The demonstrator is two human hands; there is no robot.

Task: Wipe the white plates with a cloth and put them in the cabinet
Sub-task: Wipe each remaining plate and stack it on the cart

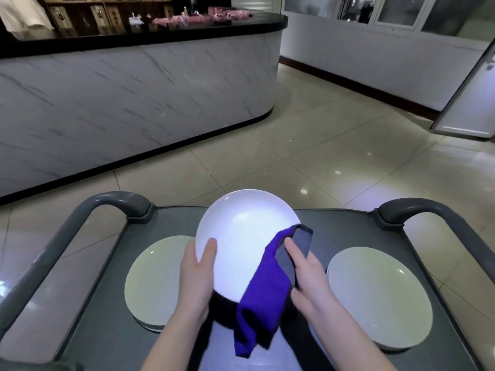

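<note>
Partly hidden by cloth (265, 298), plate (241, 236) held in left grip (197, 274); right grip (308, 277) clutches cloth.

Held plate (241, 236): lower rim hidden behind the cloth (263, 298) and the left grip (197, 275). Left plate stack (152, 279): partly covered by that grip. Forearms and cart (348, 228): cut off at the bottom edge. Distant pink items (203, 18): blurred.

The person shows as two bare forearms (171, 341), uncovered as far as the view reaches, ending in a bare left hand (197, 271) and a bare right hand (308, 274).
</note>
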